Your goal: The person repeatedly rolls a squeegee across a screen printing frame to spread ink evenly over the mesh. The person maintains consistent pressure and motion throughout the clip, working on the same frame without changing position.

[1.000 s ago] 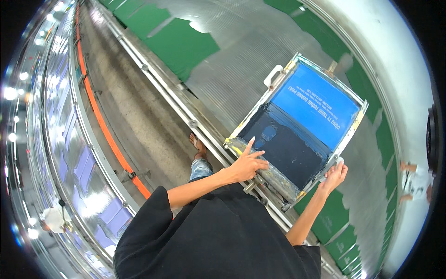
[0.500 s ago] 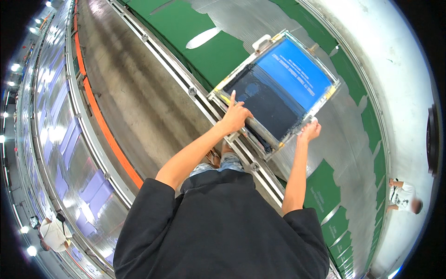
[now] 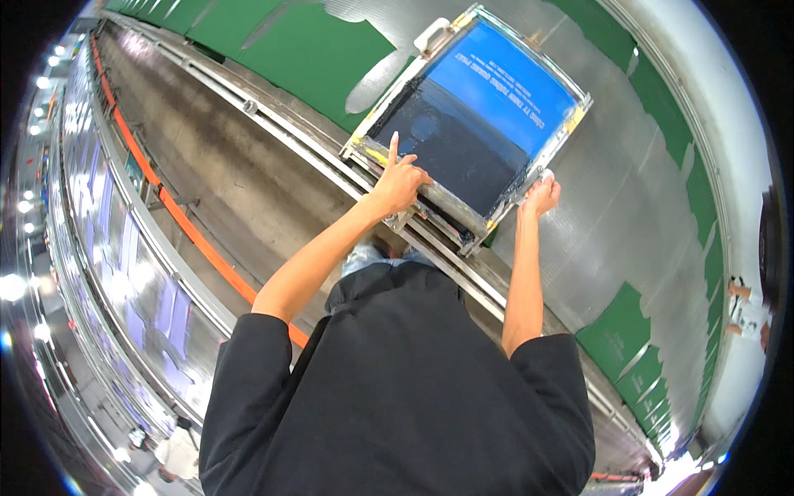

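Blue screen (image 3: 504, 78); left hand (image 3: 401, 183) on near edge (image 3: 455, 208); right hand (image 3: 541, 197) grips probable handle (image 3: 547, 174).

The left forearm (image 3: 322, 255) is being held forward and slanted to the right, while the left hand (image 3: 399, 183) is being held with fingers (image 3: 394, 147) spread, one pointed ahead. The right forearm (image 3: 531, 269) is being held nearly straight forward, and the right hand (image 3: 540, 197) is being held with its fingers curled inward.
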Demonstrator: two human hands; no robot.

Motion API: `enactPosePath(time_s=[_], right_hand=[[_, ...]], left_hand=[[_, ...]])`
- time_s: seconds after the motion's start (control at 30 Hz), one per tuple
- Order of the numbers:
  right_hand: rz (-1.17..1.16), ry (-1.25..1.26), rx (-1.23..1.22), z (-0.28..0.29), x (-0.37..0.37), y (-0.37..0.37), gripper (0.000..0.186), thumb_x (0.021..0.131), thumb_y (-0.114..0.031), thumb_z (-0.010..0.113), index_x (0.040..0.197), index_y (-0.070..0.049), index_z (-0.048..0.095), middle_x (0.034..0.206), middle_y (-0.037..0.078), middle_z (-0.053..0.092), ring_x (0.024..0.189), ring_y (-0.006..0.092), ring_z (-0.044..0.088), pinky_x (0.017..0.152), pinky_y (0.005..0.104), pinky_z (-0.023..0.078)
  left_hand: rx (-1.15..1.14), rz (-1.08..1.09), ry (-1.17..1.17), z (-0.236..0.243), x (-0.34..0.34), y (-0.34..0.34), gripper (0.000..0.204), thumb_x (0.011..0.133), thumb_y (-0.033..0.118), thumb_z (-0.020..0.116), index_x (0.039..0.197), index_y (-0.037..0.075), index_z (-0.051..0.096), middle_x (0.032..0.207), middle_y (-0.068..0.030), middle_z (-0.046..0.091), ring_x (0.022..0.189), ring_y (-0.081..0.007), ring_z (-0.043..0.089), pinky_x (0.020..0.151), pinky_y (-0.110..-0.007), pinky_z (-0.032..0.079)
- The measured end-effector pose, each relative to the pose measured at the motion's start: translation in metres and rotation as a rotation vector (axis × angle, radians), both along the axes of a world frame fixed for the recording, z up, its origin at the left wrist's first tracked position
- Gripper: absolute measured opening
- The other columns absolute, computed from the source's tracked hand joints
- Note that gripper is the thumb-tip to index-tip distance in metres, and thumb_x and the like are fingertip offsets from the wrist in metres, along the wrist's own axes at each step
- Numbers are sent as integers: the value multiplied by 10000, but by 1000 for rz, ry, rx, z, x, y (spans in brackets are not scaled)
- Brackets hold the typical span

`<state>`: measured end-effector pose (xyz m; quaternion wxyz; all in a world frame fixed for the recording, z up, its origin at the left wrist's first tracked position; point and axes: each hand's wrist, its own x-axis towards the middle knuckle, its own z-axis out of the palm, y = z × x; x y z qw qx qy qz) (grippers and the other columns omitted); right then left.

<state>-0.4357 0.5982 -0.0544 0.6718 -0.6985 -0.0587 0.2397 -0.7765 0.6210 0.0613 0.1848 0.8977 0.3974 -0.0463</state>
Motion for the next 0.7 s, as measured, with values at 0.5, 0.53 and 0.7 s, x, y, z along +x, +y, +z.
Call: enactPosePath(time_s=[0.5, 0.53, 0.7], right_hand=[[64, -1573, -698, 90, -29, -20, 523, 975, -466, 677, 1177, 16, 669, 1051, 204, 735, 1000, 328, 714, 900, 454, 534], [446, -1232, -633, 127, -49, -23, 619, 936, -498, 711, 1258, 27, 647, 1169, 230, 711, 1095, 370, 685, 970, 491, 501], [1231, -695, -747, 148, -124, -80, 587, 793, -383, 832, 1241, -22, 714, 1200, 183, 742, 1112, 389, 690, 982, 470, 529]], left_hand=[[-198, -254, 119, 23, -43, 132, 419, 815, 368, 839, 1182, 171, 790, 1004, -137, 788, 1055, -308, 728, 1183, -513, 398], [-172, -268, 121, 22, -56, 140, 404, 820, 372, 833, 1166, 168, 796, 999, -132, 789, 1042, -311, 729, 1172, -518, 405], [-134, -336, 114, 13, -62, 115, 358, 816, 299, 826, 1152, 176, 801, 1004, -105, 796, 1026, -276, 741, 1233, -515, 319]])
